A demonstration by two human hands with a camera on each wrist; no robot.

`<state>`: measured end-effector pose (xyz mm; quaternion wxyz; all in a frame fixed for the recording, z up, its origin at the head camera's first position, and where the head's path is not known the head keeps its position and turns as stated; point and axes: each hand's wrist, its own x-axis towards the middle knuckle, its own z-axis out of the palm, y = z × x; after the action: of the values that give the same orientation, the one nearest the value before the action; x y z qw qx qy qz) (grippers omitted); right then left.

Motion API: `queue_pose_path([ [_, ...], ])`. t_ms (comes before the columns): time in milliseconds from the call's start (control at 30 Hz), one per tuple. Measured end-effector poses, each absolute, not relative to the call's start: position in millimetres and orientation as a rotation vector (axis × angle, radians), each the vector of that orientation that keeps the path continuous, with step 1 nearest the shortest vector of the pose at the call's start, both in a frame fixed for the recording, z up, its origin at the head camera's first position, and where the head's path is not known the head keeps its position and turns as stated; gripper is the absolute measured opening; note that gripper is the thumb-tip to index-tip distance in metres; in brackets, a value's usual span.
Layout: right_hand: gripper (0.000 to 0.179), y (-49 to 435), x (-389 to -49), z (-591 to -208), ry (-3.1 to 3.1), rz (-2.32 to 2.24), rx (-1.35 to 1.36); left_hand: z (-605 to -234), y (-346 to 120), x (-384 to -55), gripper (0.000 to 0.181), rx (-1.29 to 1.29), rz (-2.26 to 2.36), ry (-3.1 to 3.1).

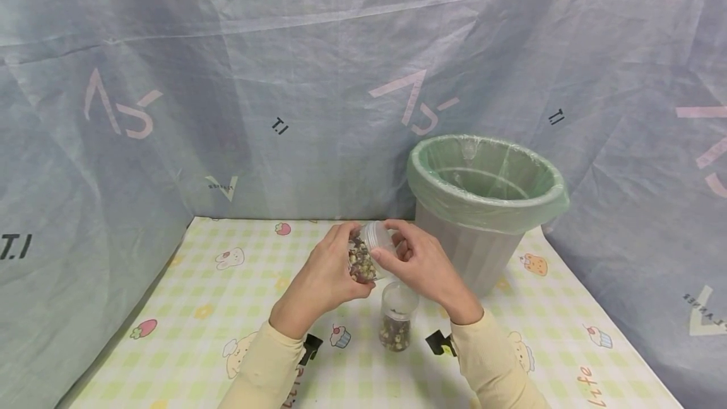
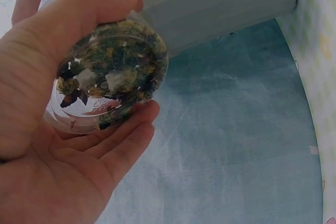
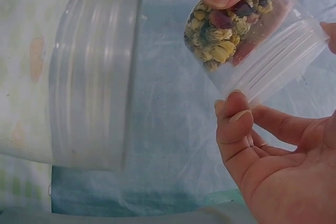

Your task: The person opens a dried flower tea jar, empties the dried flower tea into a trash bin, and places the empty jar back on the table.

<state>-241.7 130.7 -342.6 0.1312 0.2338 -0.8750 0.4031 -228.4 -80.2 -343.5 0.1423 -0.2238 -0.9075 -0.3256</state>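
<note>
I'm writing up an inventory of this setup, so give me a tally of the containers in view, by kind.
Clear jars: 2 (one held, one standing on the table)
Lined bin: 1
Total: 3 containers

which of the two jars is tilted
The jar gripped by the left hand, with the right hand on its lid; the other jar stands upright on the patterned tablecloth.

head view peers forward and down over left hand [image 1: 324, 273] and right hand [image 1: 423, 264]; wrist views, close in, face the same jar [image 1: 361, 260] between them
</note>
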Motion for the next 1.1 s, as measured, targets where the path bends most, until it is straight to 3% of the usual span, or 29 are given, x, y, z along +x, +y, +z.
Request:
queue_pose_path([
  [1100,0.062,136.9,-236.4,-337.6,-2.449,1.083,0.890,-338.2,-86.1,-225.7,0.094,-0.700,-1.028,-2.628],
])
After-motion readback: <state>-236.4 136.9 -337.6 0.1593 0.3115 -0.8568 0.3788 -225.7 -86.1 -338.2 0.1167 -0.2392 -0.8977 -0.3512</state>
